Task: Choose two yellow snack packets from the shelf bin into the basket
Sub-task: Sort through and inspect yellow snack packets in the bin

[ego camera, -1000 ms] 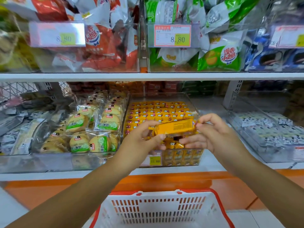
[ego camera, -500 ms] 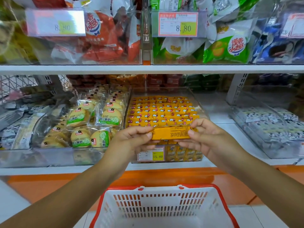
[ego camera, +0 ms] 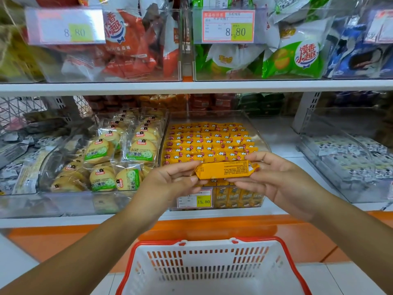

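**A:** What's the place like?

**B:** A shop aisle. A white lower shelf [ego camera: 63, 220] has an orange band [ego camera: 212, 228] under it and pale floor tiles [ego camera: 340, 271] below. A clear shelf bin [ego camera: 257, 133] sits at the middle, packed with rows of yellow packets, and a price tag [ego camera: 194, 199] on its near wall reads 15.80. Left of it are round biscuits [ego camera: 119, 154] in clear wrappers, and to the right are black-and-white packets [ego camera: 348, 154]. On the upper shelf [ego camera: 191, 86] are red bags [ego camera: 127, 50] and green bags [ego camera: 293, 58]. A white basket [ego camera: 208, 245] with a red rim sits nearest, low in the view.

**A:** And the packet?

**B:** One yellow snack packet [ego camera: 224, 169] is held in the air just in front of the bin's near edge, above the basket. It lies level, left to right, with its printed back towards the camera.

**A:** How do the fingers hold it?

**B:** The left hand [ego camera: 170, 184] pinches the left end, fingers on the far side and thumb on the near side. The right hand [ego camera: 278, 179] grips the right end the same way.

**A:** Anything different from a second ago?

**B:** Then the packet was tilted, with its right end higher. It has since been levelled and brought slightly lower, and both hands have kept their hold.
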### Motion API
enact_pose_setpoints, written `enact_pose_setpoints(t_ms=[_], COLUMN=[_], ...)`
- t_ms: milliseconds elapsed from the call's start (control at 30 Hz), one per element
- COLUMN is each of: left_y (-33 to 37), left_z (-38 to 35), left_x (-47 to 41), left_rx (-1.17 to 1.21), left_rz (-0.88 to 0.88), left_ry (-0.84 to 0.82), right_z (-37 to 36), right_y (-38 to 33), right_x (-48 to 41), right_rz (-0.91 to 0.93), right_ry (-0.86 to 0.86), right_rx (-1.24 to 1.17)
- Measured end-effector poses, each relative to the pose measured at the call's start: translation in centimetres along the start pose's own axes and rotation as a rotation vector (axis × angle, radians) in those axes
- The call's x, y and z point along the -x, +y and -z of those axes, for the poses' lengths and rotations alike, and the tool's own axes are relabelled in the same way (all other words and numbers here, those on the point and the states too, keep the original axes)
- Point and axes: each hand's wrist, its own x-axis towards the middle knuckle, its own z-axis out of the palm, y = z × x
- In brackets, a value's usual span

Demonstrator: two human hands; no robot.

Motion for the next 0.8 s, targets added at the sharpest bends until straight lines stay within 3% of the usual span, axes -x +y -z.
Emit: enact_pose_setpoints(t_ms=[300, 533, 800], left_y=[0.0, 0.6, 1.0], left_z=[-1.0, -1.1, -0.8], left_x=[0.2, 0.4, 0.1], left_rx=[-0.141, -0.086, -0.104], left_rz=[-0.052, -0.152, -0.093], left_ry=[0.158, 0.123, 0.15], right_z=[-0.9, -1.1, -1.4], right_y=[0.7, 0.6, 0.8], right_x=[0.2, 0.3, 0.3], right_rz=[0.15, 0.243, 0.2], right_ry=[0.22, 0.183, 0.138], right_rx=[0.258, 0.2, 0.283])
